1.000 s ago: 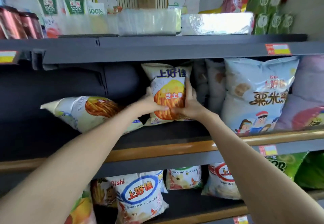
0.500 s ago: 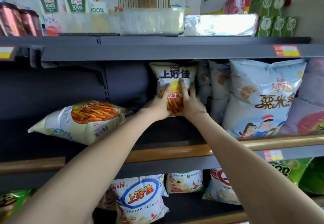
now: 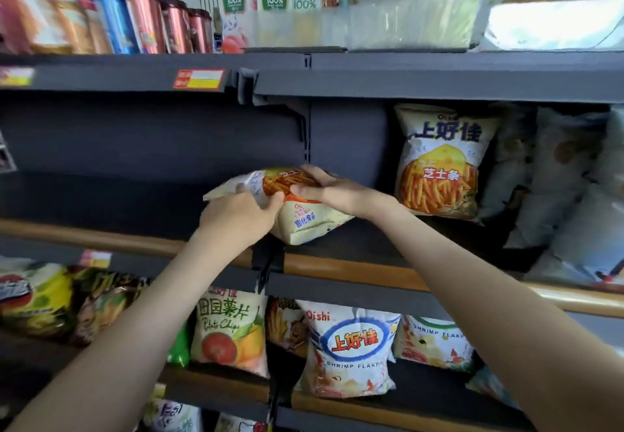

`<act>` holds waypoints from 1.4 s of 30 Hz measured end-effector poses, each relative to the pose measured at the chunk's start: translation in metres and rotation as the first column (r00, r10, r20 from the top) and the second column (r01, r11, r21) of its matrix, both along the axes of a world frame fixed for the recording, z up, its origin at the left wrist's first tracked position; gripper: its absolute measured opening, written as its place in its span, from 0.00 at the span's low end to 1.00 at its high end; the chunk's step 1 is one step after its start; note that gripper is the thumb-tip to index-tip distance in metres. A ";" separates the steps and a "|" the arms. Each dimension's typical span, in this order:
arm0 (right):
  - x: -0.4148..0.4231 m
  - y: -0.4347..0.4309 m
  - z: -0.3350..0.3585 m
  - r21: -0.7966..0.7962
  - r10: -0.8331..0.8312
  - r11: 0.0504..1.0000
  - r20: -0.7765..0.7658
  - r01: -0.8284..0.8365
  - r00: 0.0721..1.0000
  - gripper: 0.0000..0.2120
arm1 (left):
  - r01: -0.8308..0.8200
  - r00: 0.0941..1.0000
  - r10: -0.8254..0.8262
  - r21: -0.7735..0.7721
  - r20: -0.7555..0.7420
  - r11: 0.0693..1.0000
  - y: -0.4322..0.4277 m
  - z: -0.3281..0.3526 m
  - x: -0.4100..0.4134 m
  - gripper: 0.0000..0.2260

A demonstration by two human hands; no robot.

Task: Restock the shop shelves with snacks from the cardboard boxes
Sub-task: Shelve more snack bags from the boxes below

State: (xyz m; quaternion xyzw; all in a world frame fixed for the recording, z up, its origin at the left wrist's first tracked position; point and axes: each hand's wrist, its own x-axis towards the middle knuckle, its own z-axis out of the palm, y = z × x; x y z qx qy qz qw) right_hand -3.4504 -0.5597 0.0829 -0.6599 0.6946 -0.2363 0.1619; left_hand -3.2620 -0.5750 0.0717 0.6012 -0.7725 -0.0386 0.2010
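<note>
While the left hand (image 3: 236, 217) and right hand (image 3: 337, 191) both clutch the tilted cheese-stick bag (image 3: 304, 224) at the middle shelf (image 3: 354, 271), placing seems underway; next it probably needs turning upright and seating beside the standing bag (image 3: 442, 161).

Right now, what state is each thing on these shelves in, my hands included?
Held cheese stick bag: on its side, gripped by both hands.
Second cheese stick bag: upright, untouched, middle shelf.
Left hand: grips the held bag.
Right hand: grips the held bag.
Shrimp flakes bag: upright, lower shelf.
</note>
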 end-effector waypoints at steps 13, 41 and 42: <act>-0.034 0.046 -0.004 -0.070 0.064 0.997 0.342 -0.042 0.937 0.52 | 0.672 0.613 -0.331 0.254 -0.717 0.696 0.002 0.003 -0.016 0.50; -0.131 0.146 -0.041 -0.421 -0.543 0.780 -0.087 0.463 0.835 0.56 | 0.849 0.521 -0.853 -0.083 -0.038 0.522 0.017 -0.018 -0.183 0.49; -0.130 0.143 -0.040 -0.405 -0.560 0.777 -0.095 0.482 0.823 0.56 | 0.835 0.543 -0.839 -0.081 -0.034 0.544 0.017 -0.017 -0.183 0.49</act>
